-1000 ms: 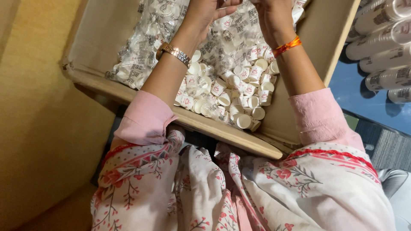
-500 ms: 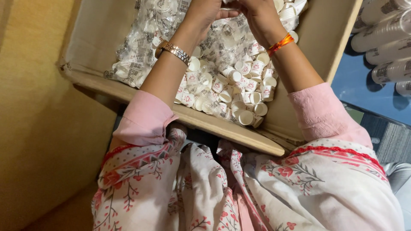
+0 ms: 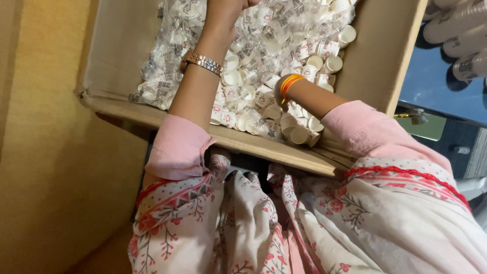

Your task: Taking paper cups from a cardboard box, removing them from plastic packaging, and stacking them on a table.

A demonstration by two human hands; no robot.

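R hand (image 3: 278, 90) sunk deeper in cups (image 3: 304, 56) – prob buried, L hand (image 3: 225, 7) unmoved

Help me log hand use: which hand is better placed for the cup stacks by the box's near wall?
Likely right: the right hand is dug in among cups beside those cup stacks; the left hand reaches farther up the box.

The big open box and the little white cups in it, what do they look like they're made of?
The large tan box looks like matte corrugated cardboard, shown by its thick brown raw-edged wall. The small white cups seem paper, matte with rolled rims, though thin plastic is possible. They lie stacked in glossy, crinkled clear plastic sleeves.
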